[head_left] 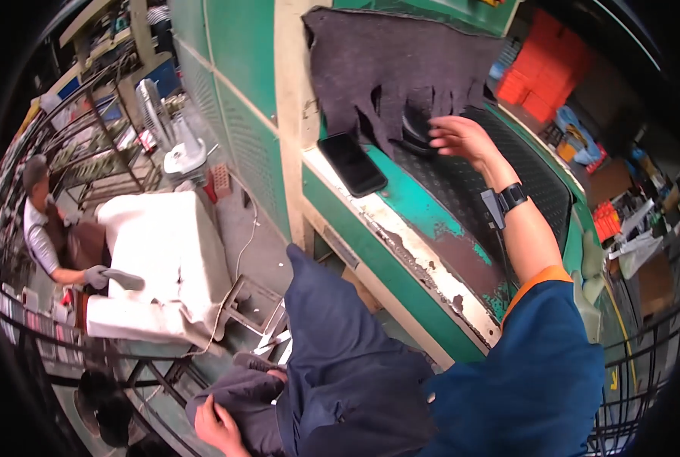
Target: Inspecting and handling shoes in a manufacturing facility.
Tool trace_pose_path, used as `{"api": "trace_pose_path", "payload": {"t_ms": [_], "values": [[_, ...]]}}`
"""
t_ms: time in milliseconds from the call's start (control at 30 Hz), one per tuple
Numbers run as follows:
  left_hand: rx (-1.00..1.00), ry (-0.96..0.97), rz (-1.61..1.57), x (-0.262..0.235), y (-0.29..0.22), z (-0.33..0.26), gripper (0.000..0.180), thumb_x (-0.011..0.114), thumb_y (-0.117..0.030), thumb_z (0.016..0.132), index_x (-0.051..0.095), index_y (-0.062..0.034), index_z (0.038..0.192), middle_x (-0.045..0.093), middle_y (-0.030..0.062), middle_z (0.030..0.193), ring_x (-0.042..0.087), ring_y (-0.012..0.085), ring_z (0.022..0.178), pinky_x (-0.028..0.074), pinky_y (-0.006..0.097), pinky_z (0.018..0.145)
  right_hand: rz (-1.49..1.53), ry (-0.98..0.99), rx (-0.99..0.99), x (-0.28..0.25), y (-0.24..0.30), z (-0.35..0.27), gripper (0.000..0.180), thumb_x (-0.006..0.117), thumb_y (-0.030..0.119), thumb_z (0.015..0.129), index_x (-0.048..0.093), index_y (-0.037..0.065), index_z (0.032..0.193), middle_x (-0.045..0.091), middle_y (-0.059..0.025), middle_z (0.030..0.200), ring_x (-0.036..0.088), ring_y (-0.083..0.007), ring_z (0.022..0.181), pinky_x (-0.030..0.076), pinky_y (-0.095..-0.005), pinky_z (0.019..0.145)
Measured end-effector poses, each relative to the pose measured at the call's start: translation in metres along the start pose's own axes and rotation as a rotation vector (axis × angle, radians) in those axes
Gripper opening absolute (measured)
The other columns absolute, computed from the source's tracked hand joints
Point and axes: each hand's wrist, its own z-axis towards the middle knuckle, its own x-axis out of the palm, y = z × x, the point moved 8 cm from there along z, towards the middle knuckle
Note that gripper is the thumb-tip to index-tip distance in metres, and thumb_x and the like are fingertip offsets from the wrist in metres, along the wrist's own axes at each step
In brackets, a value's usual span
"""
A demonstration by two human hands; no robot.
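My right hand (462, 141) is stretched over a black studded conveyor belt (534, 171), its fingers extended and open. At its fingertips is a dark, curved, shoe-sole-like piece (416, 131); whether they touch it I cannot tell. That piece lies on the belt at the slit lower edge of a dark grey cloth curtain (401, 53). Low in the picture, my left hand (216, 426) lies on the dark cloth over my leg, fingers apart and holding nothing. A black phone (353, 164) rests on the machine's green and cream edge, left of the belt.
Chipped paint marks the machine's side rail (416, 266). At left, a gloved co-worker (50, 221) sits beside a white-covered table (164, 251) with a grey sole-shaped piece (124, 279). A fan (180, 145) stands behind. Orange crates (542, 68) are stacked at the far right.
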Motion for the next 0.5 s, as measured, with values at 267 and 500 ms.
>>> {"api": "trace_pose_path", "payload": {"t_ms": [267,500], "values": [[-0.087,0.091,0.053,-0.014,-0.026,0.013,0.018,0.062,-0.012,0.092,0.072,-0.0005,0.102,0.07,0.0182,0.094,0.066,0.0359,0.086,0.053,0.042,0.08,-0.737,-0.423,-0.17,-0.036,-0.047,0.101,0.084,0.074,0.052,0.076,0.053,-0.003,0.135,0.062,-0.0208,0.127,0.06,-0.0314,0.121,0.049,-0.0395,0.099],[-0.152,0.08,0.154,0.002,-0.023,0.009,0.02,0.062,-0.013,0.091,0.072,-0.0022,0.105,0.071,0.0177,0.096,0.067,0.0353,0.088,0.053,0.042,0.081,-0.874,-0.238,-0.013,0.029,-0.021,0.145,0.105,0.08,0.056,0.066,0.039,-0.001,0.144,0.063,-0.0247,0.129,0.06,-0.036,0.122,0.048,-0.0405,0.101]]}}
